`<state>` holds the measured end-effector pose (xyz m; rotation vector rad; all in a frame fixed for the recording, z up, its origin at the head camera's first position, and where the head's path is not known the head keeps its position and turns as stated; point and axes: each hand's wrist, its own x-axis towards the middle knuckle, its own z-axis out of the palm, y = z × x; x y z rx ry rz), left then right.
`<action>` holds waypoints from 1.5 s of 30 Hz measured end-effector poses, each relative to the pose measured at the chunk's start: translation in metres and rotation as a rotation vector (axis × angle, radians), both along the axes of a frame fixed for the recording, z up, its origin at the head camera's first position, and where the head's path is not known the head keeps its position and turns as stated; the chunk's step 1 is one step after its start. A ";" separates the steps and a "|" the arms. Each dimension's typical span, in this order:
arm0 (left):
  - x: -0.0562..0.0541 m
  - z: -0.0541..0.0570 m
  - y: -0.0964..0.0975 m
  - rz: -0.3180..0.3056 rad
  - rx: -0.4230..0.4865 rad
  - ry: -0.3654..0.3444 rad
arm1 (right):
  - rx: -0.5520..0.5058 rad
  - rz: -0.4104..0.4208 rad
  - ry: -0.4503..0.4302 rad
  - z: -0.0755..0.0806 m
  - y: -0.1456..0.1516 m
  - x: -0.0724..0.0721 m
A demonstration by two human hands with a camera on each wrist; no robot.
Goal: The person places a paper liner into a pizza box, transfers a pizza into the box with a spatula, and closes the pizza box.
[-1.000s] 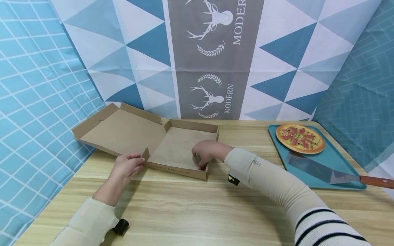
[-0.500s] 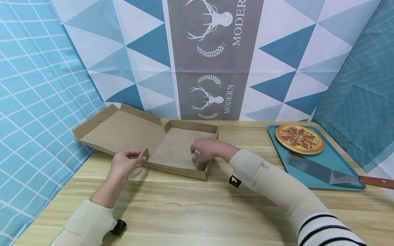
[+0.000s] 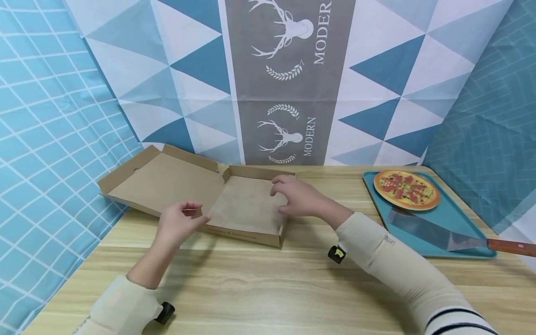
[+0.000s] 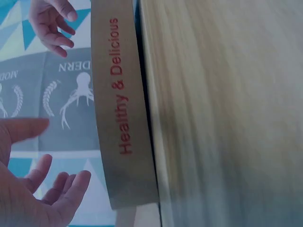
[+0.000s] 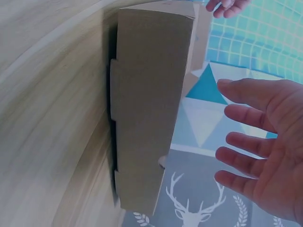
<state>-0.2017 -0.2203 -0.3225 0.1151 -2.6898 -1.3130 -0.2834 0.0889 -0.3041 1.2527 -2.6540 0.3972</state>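
A cardboard pizza box lies unfolded on the table, its lid laid back to the left. My left hand hovers by the front left corner, thumb and fingers apart with nothing between them. Over the box's right side is my right hand, fingers spread and loosely bent, holding nothing. In the left wrist view, red lettering runs along the front wall, and the left hand is apart from it. The right wrist view has the plain side wall with the right hand beside it.
At the right of the wooden table lies a teal tray bearing a pizza. A spatula with a wooden handle lies across the tray, the handle reaching past its edge. Patterned cloth hangs behind.
The left hand has come off the box's small corner flap and shifted slightly right. The right hand has lifted from the box's inner right corner and moved back and right, its fingers opening.
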 end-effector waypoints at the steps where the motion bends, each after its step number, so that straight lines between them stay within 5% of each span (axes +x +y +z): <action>1: 0.000 0.001 0.002 -0.023 -0.008 0.005 | -0.012 0.002 0.018 0.000 0.003 0.001; 17: -0.001 0.006 0.042 -0.323 -0.078 0.153 | -0.090 -0.116 0.025 0.002 0.044 0.031; 23: -0.003 0.006 0.052 -0.353 -0.078 0.158 | -0.092 -0.150 0.044 0.001 0.061 0.040; 34: -0.005 0.003 0.070 -0.414 -0.108 0.280 | -0.116 -0.227 0.097 0.000 0.094 0.058; 45: -0.008 0.004 0.090 -0.435 -0.172 0.331 | -0.102 -0.284 0.103 0.012 0.128 0.075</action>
